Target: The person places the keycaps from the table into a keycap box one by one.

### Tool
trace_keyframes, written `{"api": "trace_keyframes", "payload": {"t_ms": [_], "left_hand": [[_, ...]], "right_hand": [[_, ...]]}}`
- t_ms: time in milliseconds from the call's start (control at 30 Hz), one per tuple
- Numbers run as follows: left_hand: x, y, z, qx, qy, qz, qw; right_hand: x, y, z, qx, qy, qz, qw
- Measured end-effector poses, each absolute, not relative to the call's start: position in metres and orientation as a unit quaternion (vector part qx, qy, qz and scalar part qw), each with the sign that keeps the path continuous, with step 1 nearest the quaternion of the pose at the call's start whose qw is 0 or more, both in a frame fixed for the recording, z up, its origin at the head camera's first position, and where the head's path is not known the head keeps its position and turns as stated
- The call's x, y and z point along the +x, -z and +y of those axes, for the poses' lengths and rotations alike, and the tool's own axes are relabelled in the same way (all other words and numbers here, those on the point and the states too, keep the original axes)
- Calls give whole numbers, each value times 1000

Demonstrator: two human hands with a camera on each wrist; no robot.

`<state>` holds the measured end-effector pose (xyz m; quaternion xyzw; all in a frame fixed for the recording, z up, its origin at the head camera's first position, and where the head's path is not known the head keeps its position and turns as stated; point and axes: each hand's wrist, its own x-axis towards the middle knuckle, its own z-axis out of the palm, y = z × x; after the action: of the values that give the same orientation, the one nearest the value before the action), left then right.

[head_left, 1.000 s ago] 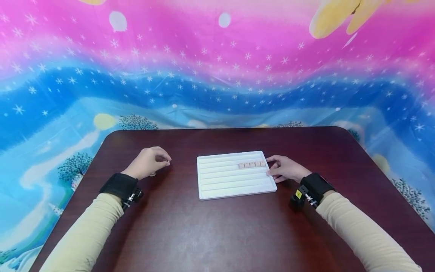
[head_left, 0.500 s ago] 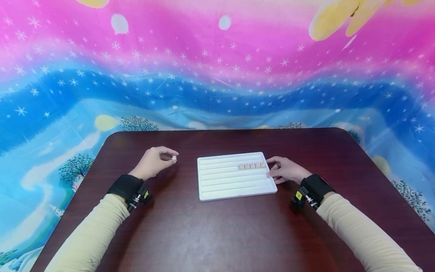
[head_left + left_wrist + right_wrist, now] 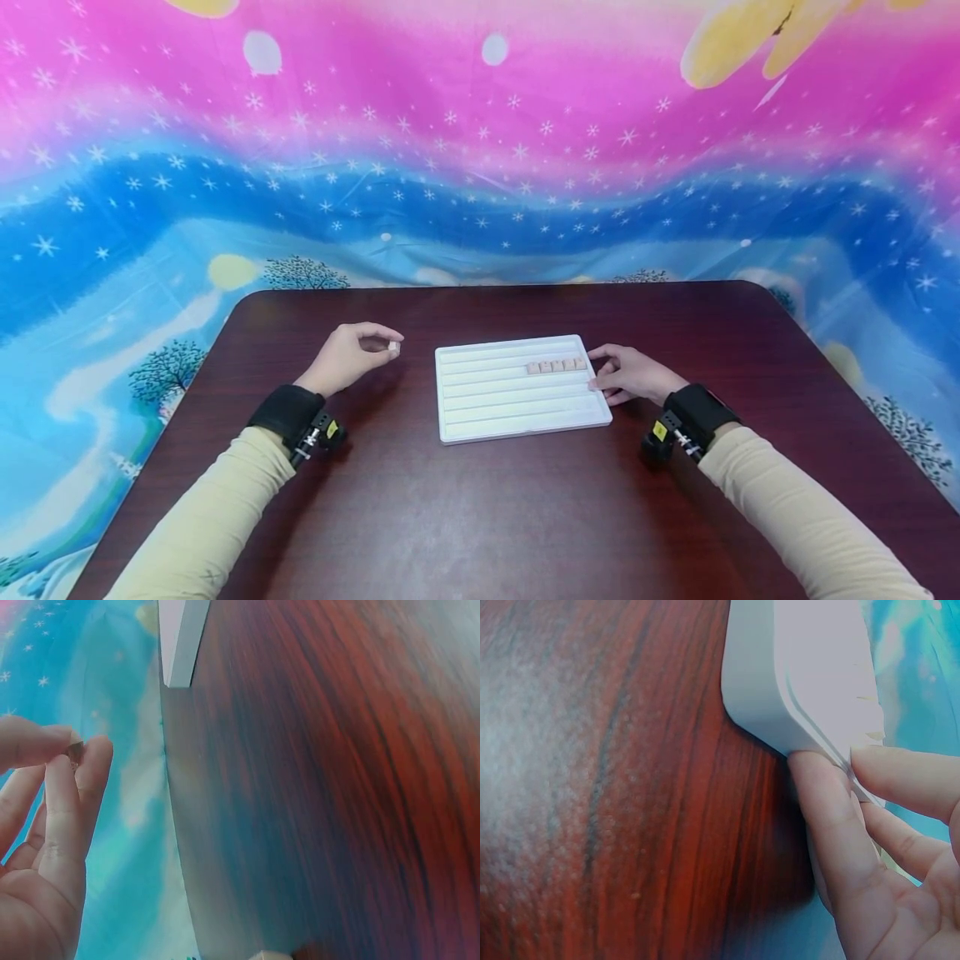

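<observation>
My left hand (image 3: 348, 358) pinches a small pale wooden block (image 3: 393, 346) between thumb and fingertips, left of the tray. In the left wrist view that block (image 3: 75, 752) is mostly hidden by the fingers. A white ridged tray (image 3: 487, 434) lies on the table, with several pale wooden blocks (image 3: 556, 367) in a row at the right of one groove. At the tray's right edge, my right hand (image 3: 633, 374) grips the rim. The right wrist view has the thumb on the tray's rim (image 3: 810, 727) and fingers against its outer side.
The dark red-brown wooden table (image 3: 495, 517) has rounded far corners. Behind it hangs a pink and blue snowflake cloth (image 3: 450, 167). Another pale piece (image 3: 270, 955) peeks in at the bottom of the left wrist view.
My left hand has moved right toward the tray, and the block between its fingertips has come into sight. The right hand and the tray have stayed in place.
</observation>
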<state>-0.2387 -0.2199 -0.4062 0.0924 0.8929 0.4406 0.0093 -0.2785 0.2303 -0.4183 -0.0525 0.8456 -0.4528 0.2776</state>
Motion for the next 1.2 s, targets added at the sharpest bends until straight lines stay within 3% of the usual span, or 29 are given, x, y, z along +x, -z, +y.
{"api": "trace_keyframes", "payload": {"t_ms": [633,1200], "left_hand": [[-247,409,-191,91,-475,875,10],[-250,405,-154,89,-512,853,44]], "right_hand": [[-278,417,229,-52,451,846,279],[-278,418,230,-52,452,846,278]]}}
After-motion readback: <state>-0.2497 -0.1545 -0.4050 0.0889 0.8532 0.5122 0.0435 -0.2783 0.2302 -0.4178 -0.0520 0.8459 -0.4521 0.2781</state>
